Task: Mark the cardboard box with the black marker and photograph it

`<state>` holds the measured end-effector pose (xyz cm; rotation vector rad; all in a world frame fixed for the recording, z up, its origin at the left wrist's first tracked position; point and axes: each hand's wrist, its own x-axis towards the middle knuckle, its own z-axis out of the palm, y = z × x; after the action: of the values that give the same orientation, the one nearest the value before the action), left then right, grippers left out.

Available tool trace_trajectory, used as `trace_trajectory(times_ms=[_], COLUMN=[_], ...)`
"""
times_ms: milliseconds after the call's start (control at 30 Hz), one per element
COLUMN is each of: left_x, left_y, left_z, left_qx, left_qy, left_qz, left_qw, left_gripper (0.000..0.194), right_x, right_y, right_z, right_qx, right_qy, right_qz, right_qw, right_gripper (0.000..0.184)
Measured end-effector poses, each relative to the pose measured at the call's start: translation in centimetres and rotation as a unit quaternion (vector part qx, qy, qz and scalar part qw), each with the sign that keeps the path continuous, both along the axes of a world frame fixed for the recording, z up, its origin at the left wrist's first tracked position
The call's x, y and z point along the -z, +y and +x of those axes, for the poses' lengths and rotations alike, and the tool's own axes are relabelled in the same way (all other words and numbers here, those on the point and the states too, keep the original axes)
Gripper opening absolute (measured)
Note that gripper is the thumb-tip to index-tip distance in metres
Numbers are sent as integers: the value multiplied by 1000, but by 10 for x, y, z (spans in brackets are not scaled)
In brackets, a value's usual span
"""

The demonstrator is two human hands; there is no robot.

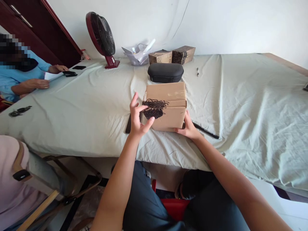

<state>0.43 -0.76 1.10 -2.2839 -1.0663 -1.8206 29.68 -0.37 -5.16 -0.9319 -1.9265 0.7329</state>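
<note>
A brown cardboard box (172, 117) is held at the table's front edge between my two hands. Dark scribbled marker lines cover the left part of its top edge and front. My left hand (137, 118) grips the left side, thumb on the scribbled front and one finger near the upper edge, other fingers raised. My right hand (190, 129) holds the lower right corner, its thumb along the front bottom; the other fingers are partly hidden behind the side. A black pen-like stick (206, 131) lies right of my right hand. Under the box's left side shows a dark flat object (128, 125).
Behind the box sits a black zip case (165, 73), with two patterned boxes (160, 57) and a plastic basket (137, 59) farther back. A red fan (102, 35) stands left. Another person (24, 73) sits at the table's left end. A pale cloth (240, 96) covers the table.
</note>
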Motion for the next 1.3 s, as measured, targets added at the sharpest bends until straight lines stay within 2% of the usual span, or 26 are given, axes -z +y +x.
trace_trajectory(times_ms=[133, 267, 400, 467, 633, 733, 833, 900, 967, 1033, 1167, 1300], left_x=[6, -4, -13, -10, 9, 11, 5, 3, 7, 18, 39, 43], left_y=[2, 7, 8, 6, 3, 8, 13, 14, 12, 8, 1, 7], left_z=[-1, 4, 5, 4, 4, 14, 25, 29, 32, 35, 46, 48], left_qx=[-7, -37, -18, -23, -25, -17, -17, -11, -2, 28, 127, 207], left_qy=[-18, -10, 3, -1, -33, -89, -128, -132, -145, -169, -209, -201], left_qz=[24, 17, 35, 31, 9, 12, 11, 9, -2, -37, -182, -290], left_qw=[1000, 999, 999, 999, 999, 996, 992, 991, 989, 984, 953, 913], left_gripper=[54, 48, 42, 43, 62, 54, 46, 45, 47, 58, 105, 122], right_x=[-2, -2, -2, -2, -5, -4, -2, -1, 0, 1, 0, -6], right_y=[-2, -1, 1, 1, -2, -1, 1, 3, 4, 5, 4, -4], right_z=[-2, -3, -2, -2, -3, -3, -2, -2, -2, -2, 0, 1], right_qx=[-3, -3, 0, -3, 0, -3, -3, -4, -9, -11, 7, 2], right_qy=[-14, -11, -7, -7, -11, -7, 1, 8, 15, 23, 69, 139], right_qz=[3, 0, -8, -12, -16, -7, -4, -12, -22, -33, -63, -120], right_qw=[1000, 1000, 1000, 1000, 1000, 1000, 1000, 1000, 1000, 999, 996, 983], right_gripper=[127, 128, 135, 134, 129, 130, 130, 132, 136, 138, 134, 108])
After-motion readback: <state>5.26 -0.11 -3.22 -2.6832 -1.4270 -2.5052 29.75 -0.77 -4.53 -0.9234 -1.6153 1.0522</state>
